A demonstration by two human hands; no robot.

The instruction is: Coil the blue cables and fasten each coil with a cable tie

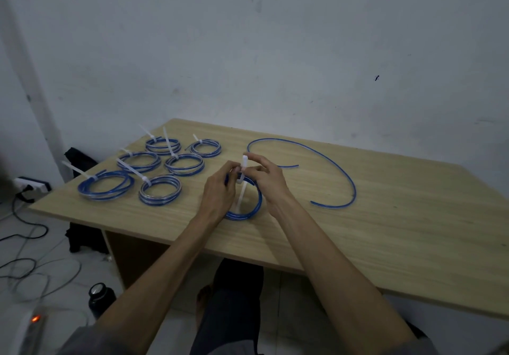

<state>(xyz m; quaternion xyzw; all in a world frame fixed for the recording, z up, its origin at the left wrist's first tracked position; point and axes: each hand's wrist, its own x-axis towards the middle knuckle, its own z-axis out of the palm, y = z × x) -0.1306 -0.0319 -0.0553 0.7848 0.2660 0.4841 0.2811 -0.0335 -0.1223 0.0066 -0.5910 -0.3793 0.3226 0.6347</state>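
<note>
Fastening a white plastic cable tie (pixel 241 186) around the seventh blue cable coil (pixel 249 206) at the middle of the pale wood-grain table (pixel 385 244).

Left of that coil lie six finished coils of glossy blue cable (pixel 148 167), each cinched with a stiff white tie whose tail sticks up. The left hand (pixel 219 189) pinches the coil's upper arc shut around the strands; the right hand (pixel 265 181) pinches the tie just beside it, the tail running down across the ring. The step looks like threading or pulling the tie snug; next it likely needs a firm pull. Right of the coil, one loose blue cable (pixel 330 162) curves in a wide open arc, uncoiled.
</note>
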